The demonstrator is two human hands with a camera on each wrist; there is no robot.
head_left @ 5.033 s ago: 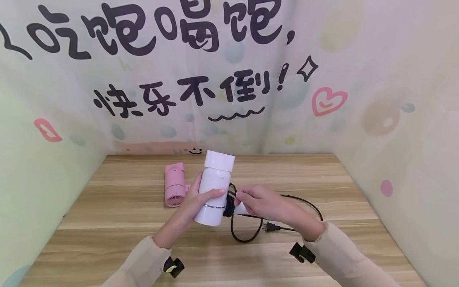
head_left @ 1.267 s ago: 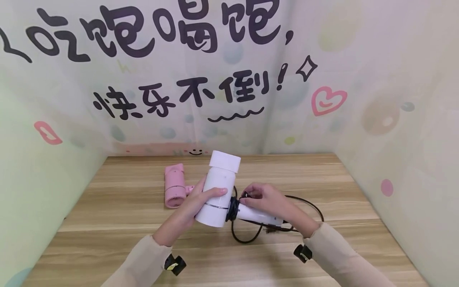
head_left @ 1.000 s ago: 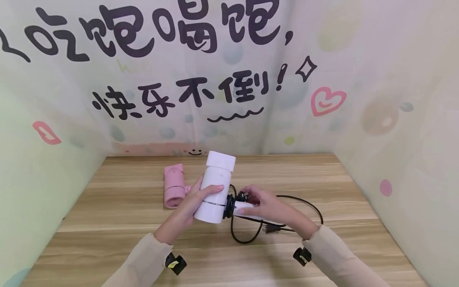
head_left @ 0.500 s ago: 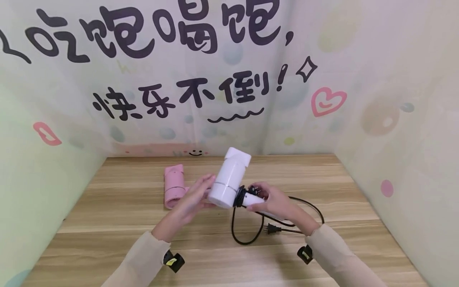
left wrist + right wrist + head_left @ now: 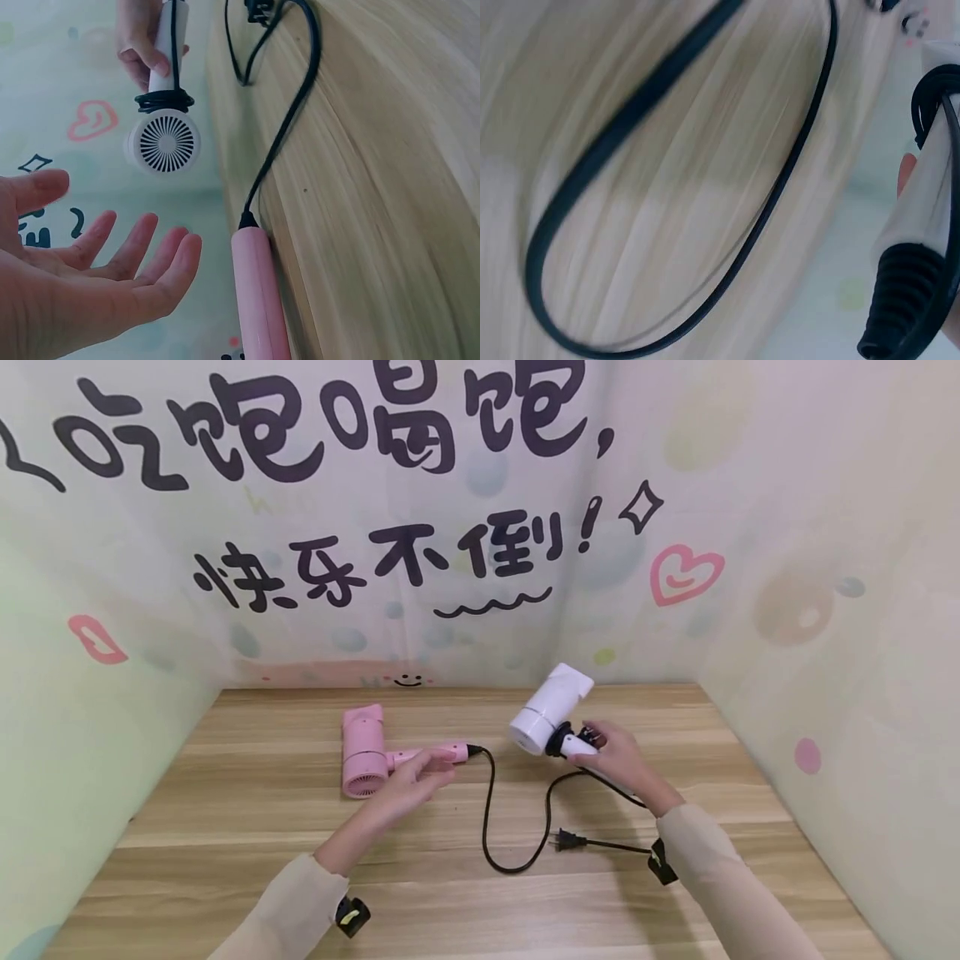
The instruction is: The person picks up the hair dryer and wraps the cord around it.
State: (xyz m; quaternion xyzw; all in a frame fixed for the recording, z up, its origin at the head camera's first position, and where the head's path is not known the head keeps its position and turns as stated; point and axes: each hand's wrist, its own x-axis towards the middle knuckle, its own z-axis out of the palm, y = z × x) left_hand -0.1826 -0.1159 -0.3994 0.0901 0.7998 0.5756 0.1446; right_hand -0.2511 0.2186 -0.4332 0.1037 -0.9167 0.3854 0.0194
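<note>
In the head view my right hand (image 5: 618, 760) grips the handle of a white hair dryer (image 5: 546, 714), held above the table at the right. Black cord (image 5: 558, 739) is wound round the top of that handle. The left wrist view shows the round slotted end of the white hair dryer (image 5: 166, 142). My left hand (image 5: 408, 789) is held with fingers spread and holds nothing. It is over a pink hair dryer (image 5: 365, 752), which lies on the table with its handle pointing right. In the right wrist view, only a fingertip and an edge of my right hand show.
The pink dryer's black cord (image 5: 487, 827) loops over the middle of the wooden table (image 5: 420, 893). A black two-pin plug (image 5: 570, 840) lies right of the loop. A printed cloth wall (image 5: 480, 635) stands behind the table, with pale walls at both sides.
The right hand has carried the white hair dryer to the right. The left hand has let go of its body and moved slightly lower, uncovering the pink dryer's handle.
</note>
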